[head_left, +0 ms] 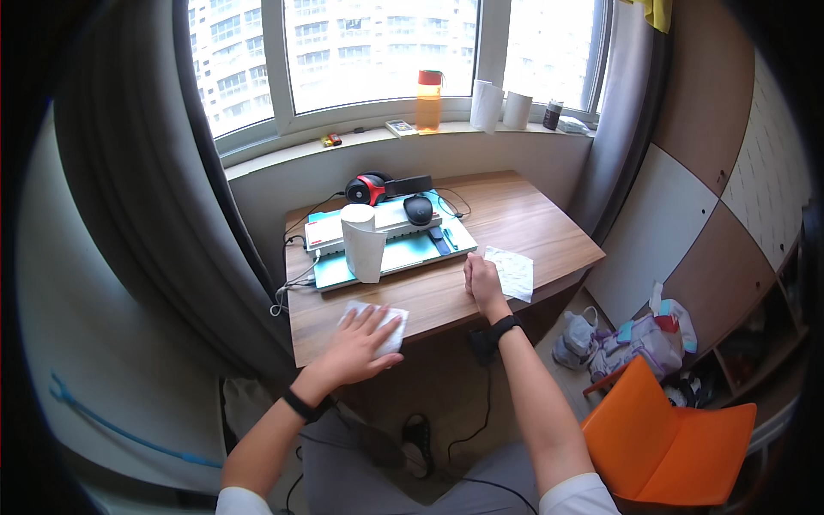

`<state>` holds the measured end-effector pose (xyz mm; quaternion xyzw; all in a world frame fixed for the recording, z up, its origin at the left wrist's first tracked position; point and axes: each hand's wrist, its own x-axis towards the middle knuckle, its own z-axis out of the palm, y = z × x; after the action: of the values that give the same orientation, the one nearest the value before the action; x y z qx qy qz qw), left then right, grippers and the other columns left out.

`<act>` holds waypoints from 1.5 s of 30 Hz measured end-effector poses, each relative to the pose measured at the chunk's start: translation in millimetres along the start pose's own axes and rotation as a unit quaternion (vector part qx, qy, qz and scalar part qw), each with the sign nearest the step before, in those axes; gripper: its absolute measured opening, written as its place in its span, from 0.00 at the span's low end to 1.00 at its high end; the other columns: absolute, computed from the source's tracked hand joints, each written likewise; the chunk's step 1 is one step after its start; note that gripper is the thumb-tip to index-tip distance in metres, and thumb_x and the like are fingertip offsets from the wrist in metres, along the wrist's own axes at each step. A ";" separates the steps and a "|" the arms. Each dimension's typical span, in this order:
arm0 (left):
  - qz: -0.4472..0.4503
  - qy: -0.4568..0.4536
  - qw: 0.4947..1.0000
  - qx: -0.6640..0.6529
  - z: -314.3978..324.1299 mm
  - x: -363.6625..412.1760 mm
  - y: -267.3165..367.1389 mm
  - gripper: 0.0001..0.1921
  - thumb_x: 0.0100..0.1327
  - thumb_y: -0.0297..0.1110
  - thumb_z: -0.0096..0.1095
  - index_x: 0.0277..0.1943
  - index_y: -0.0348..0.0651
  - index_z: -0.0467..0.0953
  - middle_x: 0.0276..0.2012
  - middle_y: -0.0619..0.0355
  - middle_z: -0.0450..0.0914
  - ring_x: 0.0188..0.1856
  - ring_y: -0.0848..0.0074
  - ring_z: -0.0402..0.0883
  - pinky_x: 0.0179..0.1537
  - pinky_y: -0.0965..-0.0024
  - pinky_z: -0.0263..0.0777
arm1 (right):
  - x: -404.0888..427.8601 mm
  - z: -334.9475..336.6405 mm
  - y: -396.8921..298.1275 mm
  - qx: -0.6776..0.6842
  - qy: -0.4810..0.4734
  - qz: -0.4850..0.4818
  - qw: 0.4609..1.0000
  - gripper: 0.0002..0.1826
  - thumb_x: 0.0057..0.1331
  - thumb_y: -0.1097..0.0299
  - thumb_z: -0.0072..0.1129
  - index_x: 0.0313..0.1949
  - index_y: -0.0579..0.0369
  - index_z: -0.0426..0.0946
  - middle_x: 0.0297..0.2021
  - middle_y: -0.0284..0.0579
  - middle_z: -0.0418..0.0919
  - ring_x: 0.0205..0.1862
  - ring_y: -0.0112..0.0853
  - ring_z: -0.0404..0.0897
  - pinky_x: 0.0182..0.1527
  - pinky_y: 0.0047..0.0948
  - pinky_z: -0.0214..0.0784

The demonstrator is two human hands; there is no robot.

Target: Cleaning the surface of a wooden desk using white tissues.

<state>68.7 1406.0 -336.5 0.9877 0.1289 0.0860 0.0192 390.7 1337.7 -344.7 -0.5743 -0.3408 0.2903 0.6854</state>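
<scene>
My left hand (367,341) lies flat with fingers apart on a folded white paper towel (394,340) at the front left of the wooden desk (438,296). My right hand (481,283) is curled with its side on the desktop near the front edge; whether anything is inside it cannot be told. Just right of that hand, a crumpled white paper towel sheet (515,273) is spread out. Behind my hands a paper towel roll (362,244) stands upright on a light blue and white laptop-like slab (412,254), beside a white keyboard (325,237) with a black mouse (418,210) on it.
Black-and-red headphones (370,188) lie behind the keyboard, with cables around the desk's left side. The windowsill (290,154) holds an orange bottle (429,106) and paper rolls (517,111). An orange chair (663,438), a backpack (637,347) and a plastic bag (575,338) are at right.
</scene>
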 end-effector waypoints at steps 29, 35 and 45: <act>-0.008 -0.002 1.000 -0.009 25.1 114.1 46.5 0.43 0.72 0.70 0.47 0.81 0.52 0.57 0.79 0.41 0.57 0.80 0.47 0.56 0.79 0.43 0.44 | -4.8 1.3 -3.7 0.031 0.013 0.008 0.999 0.26 0.76 0.54 0.46 0.19 0.50 0.67 0.15 0.30 0.63 0.15 0.22 0.61 0.20 0.26 0.50; 0.001 0.011 1.000 -0.020 23.1 65.8 31.2 0.42 0.72 0.70 0.49 0.80 0.54 0.58 0.79 0.41 0.58 0.80 0.46 0.56 0.79 0.42 0.44 | -8.3 3.4 -8.9 0.028 0.009 0.006 1.000 0.26 0.74 0.53 0.48 0.17 0.48 0.64 0.12 0.28 0.59 0.12 0.21 0.56 0.17 0.27 0.44; -0.086 -0.039 0.996 -0.007 -30.2 -44.4 -8.5 0.41 0.72 0.63 0.57 0.80 0.51 0.58 0.79 0.41 0.58 0.80 0.45 0.55 0.80 0.45 0.44 | -9.8 -0.2 -13.9 0.014 -0.011 -0.014 1.000 0.26 0.74 0.56 0.48 0.16 0.50 0.64 0.12 0.28 0.60 0.14 0.21 0.56 0.20 0.28 0.45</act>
<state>19.0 1403.2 -314.6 0.9755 0.2117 0.0467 0.0379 385.0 1327.4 -332.3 -0.5567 -0.3518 0.2921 0.6936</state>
